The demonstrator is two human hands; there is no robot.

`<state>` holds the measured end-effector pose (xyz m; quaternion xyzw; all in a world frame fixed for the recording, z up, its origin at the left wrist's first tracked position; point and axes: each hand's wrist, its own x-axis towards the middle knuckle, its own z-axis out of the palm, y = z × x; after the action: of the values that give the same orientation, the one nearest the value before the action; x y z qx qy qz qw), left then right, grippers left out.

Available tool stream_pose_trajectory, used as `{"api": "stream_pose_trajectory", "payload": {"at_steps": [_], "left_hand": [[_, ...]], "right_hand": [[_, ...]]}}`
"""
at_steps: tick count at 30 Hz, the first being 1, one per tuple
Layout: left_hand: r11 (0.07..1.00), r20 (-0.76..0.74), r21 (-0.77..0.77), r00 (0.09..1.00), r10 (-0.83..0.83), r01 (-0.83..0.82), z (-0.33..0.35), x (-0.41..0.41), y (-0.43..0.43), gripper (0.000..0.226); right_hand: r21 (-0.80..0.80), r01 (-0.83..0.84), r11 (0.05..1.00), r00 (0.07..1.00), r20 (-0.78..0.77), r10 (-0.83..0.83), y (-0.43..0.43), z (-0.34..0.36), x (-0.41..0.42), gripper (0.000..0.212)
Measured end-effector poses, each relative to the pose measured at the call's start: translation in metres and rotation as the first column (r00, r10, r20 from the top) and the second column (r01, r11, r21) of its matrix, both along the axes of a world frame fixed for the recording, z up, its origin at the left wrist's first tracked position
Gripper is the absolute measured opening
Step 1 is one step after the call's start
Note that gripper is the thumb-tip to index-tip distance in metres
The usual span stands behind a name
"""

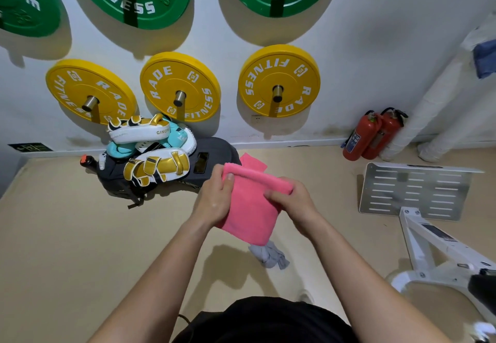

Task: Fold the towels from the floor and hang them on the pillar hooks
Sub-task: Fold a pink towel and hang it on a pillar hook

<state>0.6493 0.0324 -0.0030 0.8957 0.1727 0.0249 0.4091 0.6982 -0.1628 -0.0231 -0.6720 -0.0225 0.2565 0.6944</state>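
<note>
A pink towel (251, 208) hangs folded in the air in front of me, held by both hands. My left hand (214, 198) grips its left top corner, thumb on the front. My right hand (291, 199) pinches the right side of the folded top edge. A second pink towel (253, 161) lies on the floor behind it, partly hidden. A crumpled grey towel (269, 255) lies on the floor below the held one. At the far right, a blue towel (484, 58) hangs on the white wrapped pillar (429, 106).
Boxing pads (150, 149) are piled on a dark bag (214, 152) by the wall, with a phone on it. Yellow and green weight plates (279, 81) hang on the wall. Two red fire extinguishers (367, 134) stand beside the pillar. A white machine footplate (413, 191) occupies the right floor.
</note>
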Motion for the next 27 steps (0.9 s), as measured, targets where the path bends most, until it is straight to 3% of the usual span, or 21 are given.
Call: {"api": "stream_pose_trajectory", "payload": {"at_steps": [2, 4, 7, 11, 15, 19, 27], "left_hand": [[0.992, 0.021, -0.027, 0.992, 0.121, -0.121, -0.012, 0.005, -0.012, 0.018], [0.974, 0.004, -0.127, 0.982, 0.188, -0.186, -0.021, 0.012, -0.023, 0.021], [0.988, -0.040, -0.110, 0.994, 0.101, -0.105, -0.035, 0.020, -0.034, 0.022], [0.996, -0.070, -0.073, 0.996, -0.062, 0.057, -0.055, 0.031, -0.049, 0.018], [0.978, -0.118, -0.078, 0.972, -0.202, 0.194, -0.065, 0.065, -0.078, 0.029], [0.938, -0.052, -0.121, 0.941, -0.334, 0.326, -0.052, 0.123, -0.133, 0.029], [0.897, 0.110, -0.279, 0.940, -0.324, 0.342, 0.013, 0.251, -0.280, 0.023]], "right_hand": [[0.088, 0.250, 0.964, 0.961, -0.146, -0.236, 0.014, -0.012, -0.008, 0.011], [-0.078, 0.376, 0.923, 0.921, -0.076, -0.381, 0.023, -0.025, -0.013, 0.013], [-0.475, 0.374, 0.796, 0.926, 0.228, -0.299, 0.013, -0.037, -0.017, 0.028], [-0.644, 0.362, 0.674, 0.932, 0.274, -0.238, -0.015, -0.047, -0.003, 0.032], [-0.675, 0.447, 0.587, 0.894, 0.344, -0.286, -0.059, -0.052, 0.024, 0.046], [-0.629, 0.545, 0.555, 0.838, 0.397, -0.374, -0.120, -0.032, 0.060, 0.047], [-0.455, 0.591, 0.667, 0.803, 0.409, -0.433, -0.269, 0.043, 0.160, 0.033]]}}
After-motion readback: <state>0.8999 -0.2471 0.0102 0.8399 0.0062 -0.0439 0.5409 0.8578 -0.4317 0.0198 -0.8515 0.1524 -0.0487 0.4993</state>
